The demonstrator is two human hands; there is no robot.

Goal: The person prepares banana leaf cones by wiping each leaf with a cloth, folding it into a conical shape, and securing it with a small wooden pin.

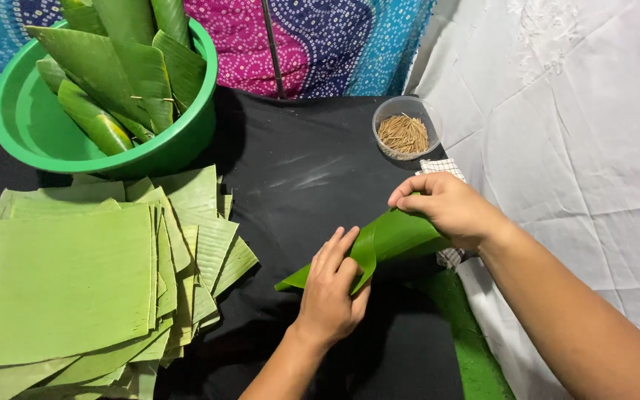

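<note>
I worked at a makeshift home food-prep spot. A black cloth (298,170) covered my table, patterned fabric (320,37) and white sheets (572,148) hung around, cut leaves (61,281) stacked beside me.

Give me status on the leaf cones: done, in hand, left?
Done: several rolled cones stand in the green basin. In hand: left hand and right hand roll one leaf piece, unpinned. Left: a stack of flat leaf pieces; sticks in the clear tub.
</note>
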